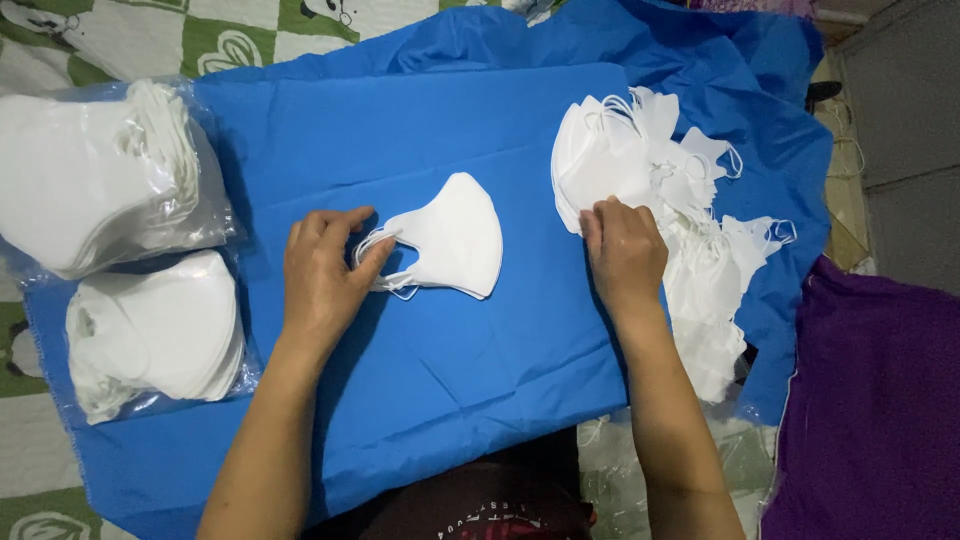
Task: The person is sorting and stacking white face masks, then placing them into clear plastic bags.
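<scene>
Blue cloth (450,350) spread flat as the work surface, over a green-and-white patterned sheet (250,30); purple fabric (880,400) off to the person's right. Single white mask (455,235) lies near the middle of the cloth, folded flat, long axis running roughly left-right, rounded nose end toward the right hand, ear loops toward the left. Left hand (320,275) is right at the loop end: fingers curled, thumb and forefinger closed lightly around the ear loops (375,250), palm down on the cloth. It's a pinch on the loops, not on the mask body. Right hand (625,250) sits well apart from that mask, to its right, palm down with fingers loosely bent, fingertips resting on the near edge of the loose pile (610,165) of white masks. Can't tell whether it has pinched one off the pile or is only touching the top. Pile trails toward the person along the cloth's right edge, loops tangled. Far left: two clear bags (110,180) of stacked masks, one behind the other, neither touched. Left hand is clearly the nearer one to the single mask.
</scene>
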